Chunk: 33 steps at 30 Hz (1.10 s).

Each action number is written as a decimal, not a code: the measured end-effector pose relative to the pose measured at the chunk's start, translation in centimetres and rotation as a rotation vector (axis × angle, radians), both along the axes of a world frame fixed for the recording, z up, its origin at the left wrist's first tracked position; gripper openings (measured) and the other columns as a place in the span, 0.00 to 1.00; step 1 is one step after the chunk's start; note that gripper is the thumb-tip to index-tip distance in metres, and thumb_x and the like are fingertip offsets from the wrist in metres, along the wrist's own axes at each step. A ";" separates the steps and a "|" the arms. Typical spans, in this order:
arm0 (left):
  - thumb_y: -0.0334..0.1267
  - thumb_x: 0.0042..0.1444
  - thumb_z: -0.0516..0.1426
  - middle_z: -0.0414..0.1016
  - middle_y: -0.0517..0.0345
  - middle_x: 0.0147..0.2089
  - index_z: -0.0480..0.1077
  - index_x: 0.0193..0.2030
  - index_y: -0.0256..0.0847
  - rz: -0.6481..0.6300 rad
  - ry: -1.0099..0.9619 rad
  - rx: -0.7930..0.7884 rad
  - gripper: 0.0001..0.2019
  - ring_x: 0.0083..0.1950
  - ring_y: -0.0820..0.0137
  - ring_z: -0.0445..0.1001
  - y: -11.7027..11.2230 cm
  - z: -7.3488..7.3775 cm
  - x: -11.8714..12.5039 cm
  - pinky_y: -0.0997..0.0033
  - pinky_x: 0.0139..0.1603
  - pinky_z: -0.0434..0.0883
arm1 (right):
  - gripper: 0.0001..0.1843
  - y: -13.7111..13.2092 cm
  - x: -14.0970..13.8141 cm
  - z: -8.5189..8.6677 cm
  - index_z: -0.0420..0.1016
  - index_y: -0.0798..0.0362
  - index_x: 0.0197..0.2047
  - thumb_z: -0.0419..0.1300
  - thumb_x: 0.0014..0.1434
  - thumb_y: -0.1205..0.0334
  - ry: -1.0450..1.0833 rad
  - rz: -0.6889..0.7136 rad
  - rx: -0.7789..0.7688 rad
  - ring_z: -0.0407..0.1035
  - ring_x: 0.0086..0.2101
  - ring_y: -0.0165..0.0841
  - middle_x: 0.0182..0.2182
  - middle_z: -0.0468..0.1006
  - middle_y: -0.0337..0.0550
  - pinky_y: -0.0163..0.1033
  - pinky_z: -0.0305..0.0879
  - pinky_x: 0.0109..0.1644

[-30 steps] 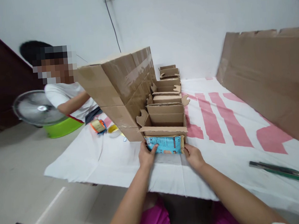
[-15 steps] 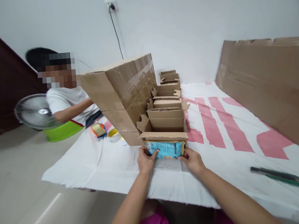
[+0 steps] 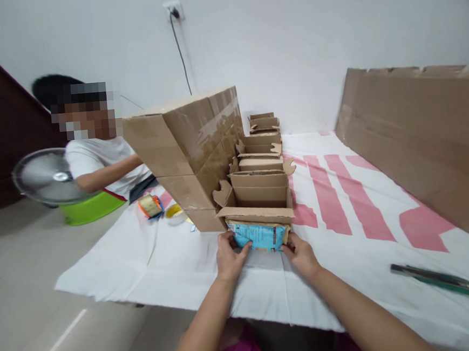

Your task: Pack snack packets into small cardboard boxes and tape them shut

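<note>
My left hand point(image 3: 229, 258) and my right hand point(image 3: 301, 254) grip the two ends of a blue printed packet point(image 3: 258, 235). The packet stands against the near side of an open cardboard box point(image 3: 260, 196), under its front flap. That box is the nearest in a row of open boxes point(image 3: 261, 147) running away toward the wall. Both hands have fingers curled round the packet's edges.
A stack of taped cartons point(image 3: 191, 146) stands left of the row. A person in a white shirt point(image 3: 99, 162) sits at the left by a fan point(image 3: 45, 177), a green basin point(image 3: 91, 207) and tape rolls point(image 3: 151, 205). Flat cardboard point(image 3: 422, 139) leans at right; a green knife point(image 3: 441, 283) lies on the white sheet point(image 3: 345, 242).
The packet has tipped a little and my hands have closed in on its ends. The view has shifted slightly; the other person has leaned a bit left.
</note>
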<state>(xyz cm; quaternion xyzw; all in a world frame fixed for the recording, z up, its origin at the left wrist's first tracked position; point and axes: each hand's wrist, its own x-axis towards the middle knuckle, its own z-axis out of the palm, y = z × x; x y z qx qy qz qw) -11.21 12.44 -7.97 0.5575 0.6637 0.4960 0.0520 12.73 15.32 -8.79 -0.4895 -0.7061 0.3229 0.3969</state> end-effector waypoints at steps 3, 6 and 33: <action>0.55 0.41 0.66 0.64 0.56 0.41 0.61 0.47 0.41 -0.024 0.065 0.012 0.32 0.36 0.66 0.70 0.0 -0.1 0.0 0.62 0.37 0.73 | 0.10 0.1 0.0 -0.1 0.70 0.50 0.41 0.56 0.55 0.59 0.022 -0.004 0.032 0.69 0.26 0.33 0.27 0.76 0.37 0.37 0.66 0.31; 0.57 0.38 0.67 0.64 0.54 0.42 0.60 0.48 0.40 -0.013 0.062 -0.007 0.35 0.39 0.63 0.71 0.0 -0.3 0.0 0.59 0.39 0.73 | 0.08 0.1 0.0 -0.1 0.69 0.51 0.37 0.57 0.54 0.60 0.031 -0.030 0.077 0.69 0.29 0.34 0.29 0.75 0.39 0.39 0.67 0.33; 0.48 0.53 0.59 0.62 0.52 0.47 0.64 0.44 0.41 -0.059 0.062 -0.035 0.17 0.31 0.71 0.70 0.4 -0.4 -0.1 0.60 0.39 0.74 | 0.33 0.1 0.0 -0.6 0.63 0.54 0.61 0.61 0.50 0.63 -0.157 0.116 0.169 0.66 0.55 0.46 0.55 0.72 0.54 0.53 0.63 0.60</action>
